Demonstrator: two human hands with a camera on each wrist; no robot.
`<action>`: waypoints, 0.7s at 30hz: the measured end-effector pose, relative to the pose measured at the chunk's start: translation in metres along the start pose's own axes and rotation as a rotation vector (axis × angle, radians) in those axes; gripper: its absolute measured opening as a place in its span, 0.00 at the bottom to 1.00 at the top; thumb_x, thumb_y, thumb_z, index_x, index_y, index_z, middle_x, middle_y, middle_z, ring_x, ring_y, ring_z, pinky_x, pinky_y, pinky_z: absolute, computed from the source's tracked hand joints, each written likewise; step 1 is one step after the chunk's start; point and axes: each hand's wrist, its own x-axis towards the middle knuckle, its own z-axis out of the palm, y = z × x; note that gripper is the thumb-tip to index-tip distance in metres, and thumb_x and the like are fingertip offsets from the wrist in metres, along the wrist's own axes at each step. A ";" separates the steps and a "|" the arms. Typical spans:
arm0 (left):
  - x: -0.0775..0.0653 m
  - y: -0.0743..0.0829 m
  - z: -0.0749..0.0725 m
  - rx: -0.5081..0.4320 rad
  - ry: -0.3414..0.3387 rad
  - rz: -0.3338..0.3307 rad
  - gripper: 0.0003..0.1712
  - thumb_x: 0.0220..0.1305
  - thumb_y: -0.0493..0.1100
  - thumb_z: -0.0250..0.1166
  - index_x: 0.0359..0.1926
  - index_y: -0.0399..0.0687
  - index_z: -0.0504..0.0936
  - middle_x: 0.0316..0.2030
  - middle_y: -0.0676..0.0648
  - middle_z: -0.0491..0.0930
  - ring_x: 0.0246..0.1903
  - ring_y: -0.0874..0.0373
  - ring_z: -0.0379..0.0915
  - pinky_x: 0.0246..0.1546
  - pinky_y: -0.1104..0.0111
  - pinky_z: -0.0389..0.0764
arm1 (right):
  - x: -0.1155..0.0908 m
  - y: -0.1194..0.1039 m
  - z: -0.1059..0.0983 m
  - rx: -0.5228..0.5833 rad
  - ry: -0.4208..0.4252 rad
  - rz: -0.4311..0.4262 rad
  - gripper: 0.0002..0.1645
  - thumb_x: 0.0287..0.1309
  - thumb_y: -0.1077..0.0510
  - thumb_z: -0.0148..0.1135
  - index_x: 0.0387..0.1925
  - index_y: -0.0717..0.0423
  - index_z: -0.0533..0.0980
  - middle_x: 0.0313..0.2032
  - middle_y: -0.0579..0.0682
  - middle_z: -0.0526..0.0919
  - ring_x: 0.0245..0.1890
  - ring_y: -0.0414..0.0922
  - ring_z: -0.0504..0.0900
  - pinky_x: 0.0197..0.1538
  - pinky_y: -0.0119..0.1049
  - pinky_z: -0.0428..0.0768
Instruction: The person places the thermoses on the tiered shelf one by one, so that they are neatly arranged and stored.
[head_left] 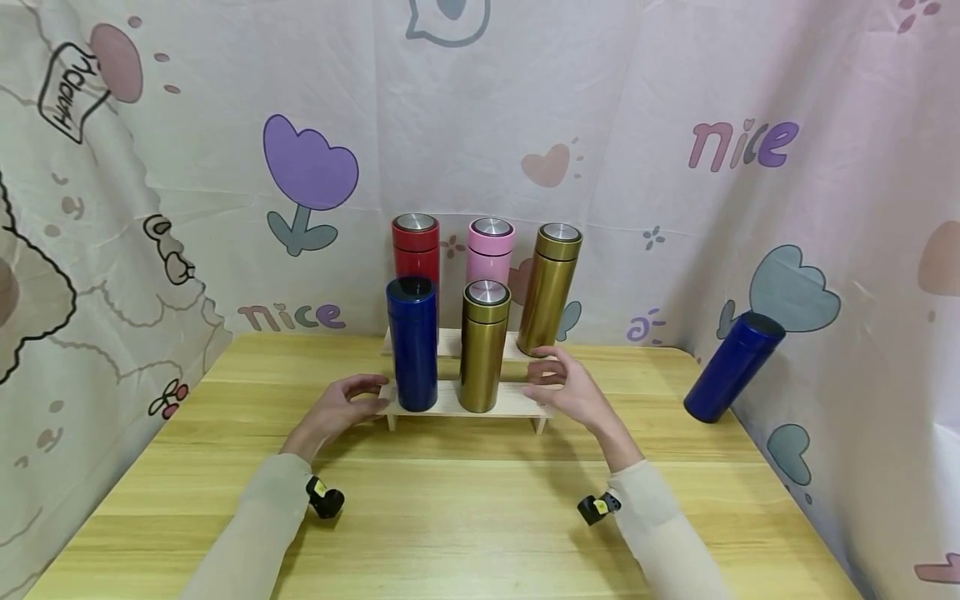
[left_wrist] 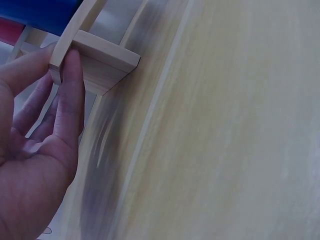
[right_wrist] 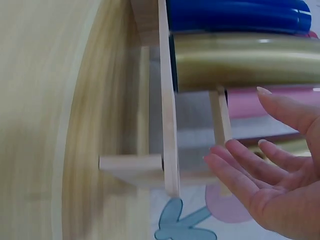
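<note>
A two-tier wooden display rack [head_left: 448, 400] stands toward the back of the table. Its lower front board carries a blue flask [head_left: 414, 354] and a gold flask [head_left: 483, 354], both upright. Behind them, on the upper board, are a red flask [head_left: 415, 242], a pink flask [head_left: 491, 247] and another gold flask [head_left: 550, 287]. My left hand [head_left: 343, 408] pinches the left end of the lower board between thumb and fingers, clearest in the left wrist view. Beside the right end, my right hand [head_left: 573, 390] has loosely bent, spread fingers and holds nothing, apart from the board in the right wrist view.
Another blue flask [head_left: 735, 367] stands near the right edge of the wooden table [head_left: 450, 533], leaning in the picture. A printed curtain [head_left: 450, 108] hangs behind the table and along both sides. Each wrist wears a small black camera [head_left: 325, 498].
</note>
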 end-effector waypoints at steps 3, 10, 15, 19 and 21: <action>0.000 0.000 0.000 -0.006 0.001 0.006 0.34 0.69 0.41 0.69 0.71 0.33 0.69 0.68 0.30 0.69 0.51 0.66 0.76 0.50 0.72 0.86 | -0.004 0.002 -0.010 0.002 0.008 0.019 0.43 0.60 0.61 0.74 0.72 0.59 0.64 0.63 0.66 0.80 0.62 0.65 0.80 0.61 0.51 0.84; 0.000 0.000 0.000 0.006 0.011 0.005 0.34 0.69 0.40 0.69 0.71 0.33 0.69 0.67 0.30 0.70 0.50 0.66 0.77 0.49 0.71 0.87 | -0.017 0.008 -0.039 -0.044 0.039 0.068 0.44 0.63 0.61 0.71 0.75 0.57 0.61 0.66 0.68 0.77 0.63 0.65 0.79 0.62 0.53 0.83; 0.001 0.000 0.000 0.002 0.006 -0.001 0.35 0.69 0.41 0.69 0.71 0.34 0.69 0.67 0.31 0.70 0.51 0.66 0.76 0.50 0.71 0.86 | -0.027 0.015 -0.061 -0.085 0.062 0.075 0.44 0.64 0.59 0.71 0.75 0.58 0.60 0.65 0.69 0.76 0.63 0.65 0.79 0.60 0.52 0.85; 0.001 0.001 0.000 -0.001 0.004 -0.006 0.34 0.69 0.41 0.69 0.71 0.34 0.69 0.68 0.31 0.69 0.50 0.66 0.76 0.49 0.71 0.86 | -0.034 0.024 -0.076 -0.117 0.086 0.085 0.44 0.64 0.57 0.71 0.75 0.59 0.60 0.65 0.69 0.77 0.62 0.65 0.80 0.60 0.50 0.85; 0.001 0.001 0.000 0.000 0.007 -0.008 0.34 0.69 0.41 0.69 0.71 0.34 0.69 0.68 0.31 0.69 0.50 0.66 0.76 0.49 0.71 0.86 | -0.038 0.027 -0.084 -0.126 0.098 0.093 0.44 0.65 0.56 0.71 0.76 0.59 0.60 0.65 0.69 0.77 0.62 0.65 0.80 0.60 0.50 0.85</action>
